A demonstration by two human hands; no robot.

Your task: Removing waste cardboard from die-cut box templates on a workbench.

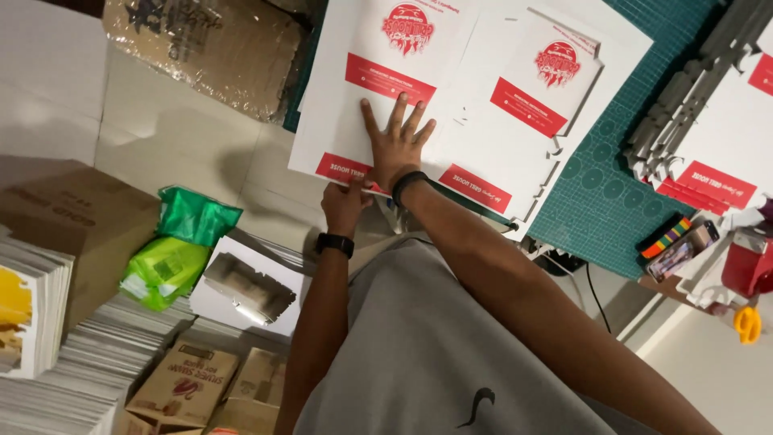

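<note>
Right hand point(396, 143) splayed flat; left hand point(345, 205) pinched (thumb up).

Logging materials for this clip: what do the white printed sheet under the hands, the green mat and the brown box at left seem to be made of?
The printed sheet looks like thin white card, smooth with a slight sheen and red print; the right hand presses it flat while the left hand grips its edge. The green mat seems rubbery, matte, with printed grid markings. The brown box looks like matte corrugated cardboard.
</note>
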